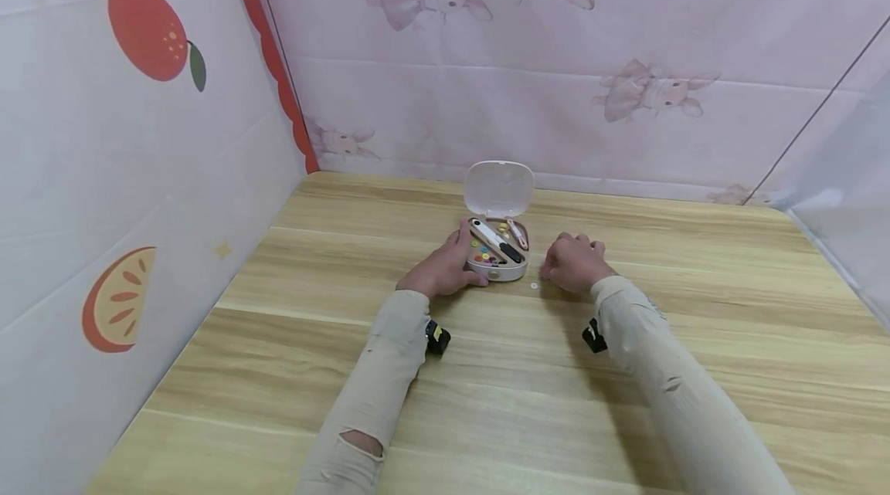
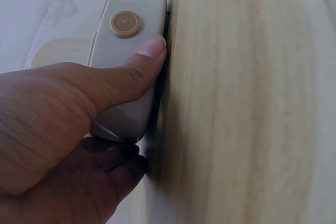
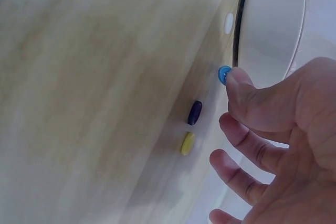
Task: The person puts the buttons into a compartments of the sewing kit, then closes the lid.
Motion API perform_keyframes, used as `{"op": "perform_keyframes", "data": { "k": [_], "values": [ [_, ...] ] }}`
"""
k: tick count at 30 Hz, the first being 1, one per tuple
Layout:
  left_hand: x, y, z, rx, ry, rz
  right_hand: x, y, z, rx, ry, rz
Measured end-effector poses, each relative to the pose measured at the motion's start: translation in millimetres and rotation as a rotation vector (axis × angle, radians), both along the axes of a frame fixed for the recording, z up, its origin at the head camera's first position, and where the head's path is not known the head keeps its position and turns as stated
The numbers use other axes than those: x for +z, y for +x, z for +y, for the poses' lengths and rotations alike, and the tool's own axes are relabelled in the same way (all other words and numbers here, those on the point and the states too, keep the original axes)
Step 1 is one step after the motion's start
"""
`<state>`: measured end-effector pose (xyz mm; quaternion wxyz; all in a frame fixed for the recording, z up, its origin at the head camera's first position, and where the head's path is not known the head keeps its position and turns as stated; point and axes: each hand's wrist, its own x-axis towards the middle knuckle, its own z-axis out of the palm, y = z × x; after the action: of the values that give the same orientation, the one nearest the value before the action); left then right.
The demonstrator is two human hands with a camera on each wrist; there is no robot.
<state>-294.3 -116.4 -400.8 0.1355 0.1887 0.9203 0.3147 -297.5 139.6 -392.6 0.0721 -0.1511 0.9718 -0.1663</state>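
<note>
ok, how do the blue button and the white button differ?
Contact: blue button touches the right hand; white button lies apart from it on the table. Pose: in the right wrist view, blue button shows rounder, white button slimmer. Both are outside the case.

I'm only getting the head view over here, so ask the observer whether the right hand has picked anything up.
Observer: In the right wrist view, the right hand has a blue button at its thumb tip, seemingly pinched.
Operator: Anything on the table that I'm missing?
Observer: A dark purple button and a yellow button lie next to each other, near that hand.
Operator: And the brown knob on the front of the case?
Observer: The left wrist view shows a small cross at its centre.
</note>
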Motion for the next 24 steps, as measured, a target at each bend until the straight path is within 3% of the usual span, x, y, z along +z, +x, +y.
{"op": "perform_keyframes", "data": {
  "k": [10, 24],
  "values": [
    [-2.5, 0.9, -1.3, 0.003, -0.016, 0.005, 9.1, 1.9, -1, -0.029, -0.073, 0.072],
    [-5.3, 1.0, -1.3, -0.008, -0.009, 0.011, 19.3, 6.5, -28, -0.061, -0.186, 0.186]
  ]
}}
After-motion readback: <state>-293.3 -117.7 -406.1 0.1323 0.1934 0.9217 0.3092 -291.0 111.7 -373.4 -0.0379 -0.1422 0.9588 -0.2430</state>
